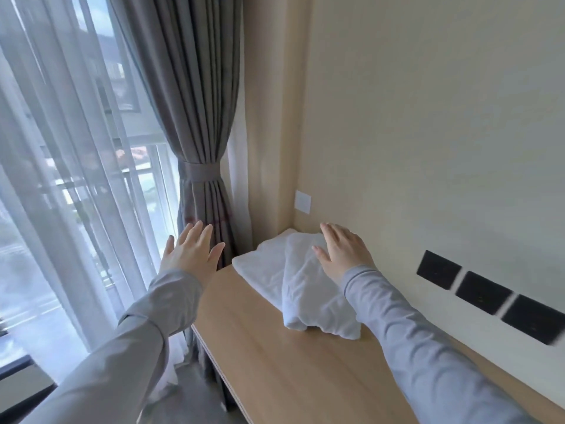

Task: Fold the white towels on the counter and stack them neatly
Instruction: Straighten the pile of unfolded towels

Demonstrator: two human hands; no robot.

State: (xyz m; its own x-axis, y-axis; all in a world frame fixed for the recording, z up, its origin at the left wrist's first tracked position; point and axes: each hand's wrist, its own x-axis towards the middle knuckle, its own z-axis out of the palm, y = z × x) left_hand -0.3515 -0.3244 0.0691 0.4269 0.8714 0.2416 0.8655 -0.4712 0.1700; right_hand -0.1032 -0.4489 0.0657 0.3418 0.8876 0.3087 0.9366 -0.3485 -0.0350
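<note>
Two white towels lie at the far end of the wooden counter (290,371), near the wall corner. A flat folded towel (260,267) sits underneath. A loosely folded, rumpled towel (308,292) lies across it and hangs down onto the counter toward me. My right hand (342,250) rests flat on the far right part of the rumpled towel, fingers straight. My left hand (191,254) hovers with spread fingers off the counter's left edge, in front of the curtain, touching nothing.
A grey tied curtain (198,148) and sheer white drapes (76,179) hang left of the counter by the window. A white wall plate (302,201) sits above the towels. Three black sockets (486,295) line the right wall.
</note>
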